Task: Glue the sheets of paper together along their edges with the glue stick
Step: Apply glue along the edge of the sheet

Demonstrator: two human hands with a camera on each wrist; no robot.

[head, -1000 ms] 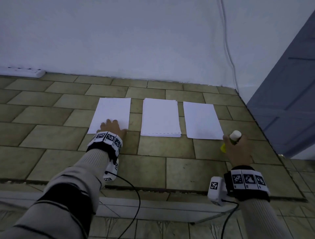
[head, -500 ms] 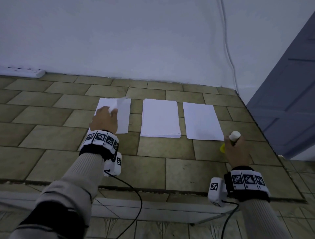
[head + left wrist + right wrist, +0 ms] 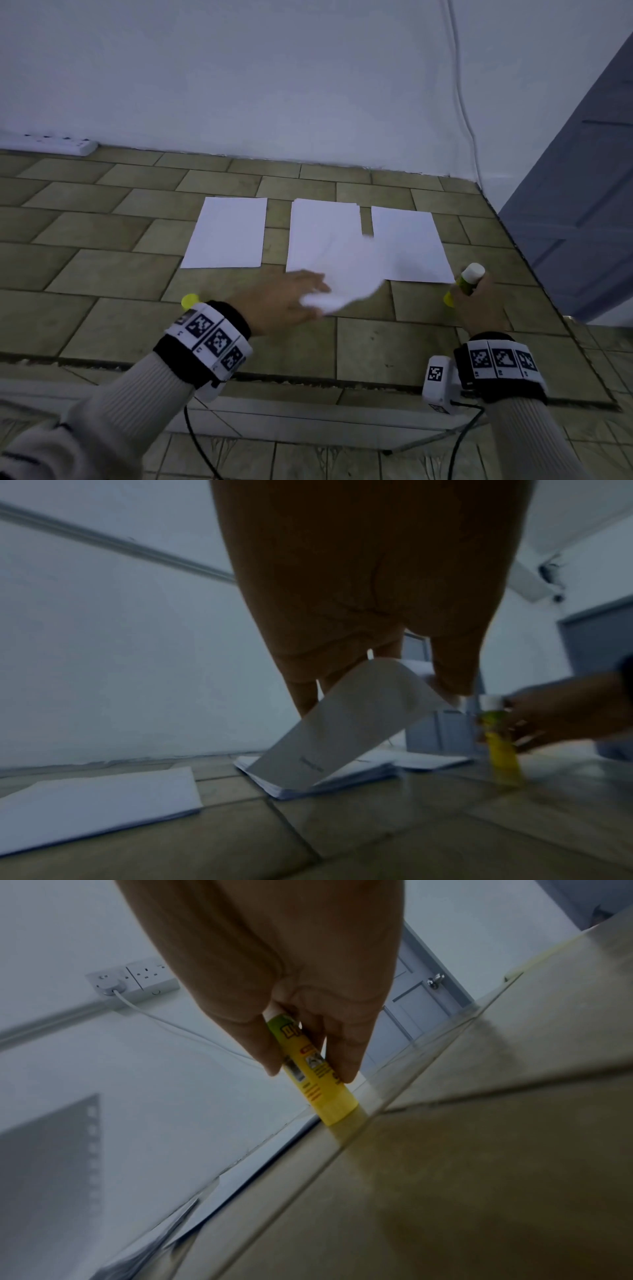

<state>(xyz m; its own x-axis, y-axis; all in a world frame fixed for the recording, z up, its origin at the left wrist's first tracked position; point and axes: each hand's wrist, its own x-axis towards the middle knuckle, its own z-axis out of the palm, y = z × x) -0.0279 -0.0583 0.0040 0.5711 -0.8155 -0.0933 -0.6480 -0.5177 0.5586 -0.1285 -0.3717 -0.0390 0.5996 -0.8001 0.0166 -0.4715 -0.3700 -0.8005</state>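
Three lots of white paper lie in a row on the tiled table: a left sheet, a middle stack and a right sheet. My left hand pinches one loose sheet by its near corner; it hangs curled and blurred over the stack's near right part. In the left wrist view that sheet bends between fingers and thumb. My right hand grips the yellow glue stick at the right sheet's near right corner. The glue stick stands tilted, yellow end on the table, white end up.
A yellow cap lies on the table just left of my left wrist. A white power strip sits at the back left against the wall. A grey door stands beyond the table's right edge. The table's front edge runs under my wrists.
My left hand has left the left sheet and swung right, carrying a loose sheet to in front of the middle stack. The yellow cap has come into view. The right hand has stayed put.
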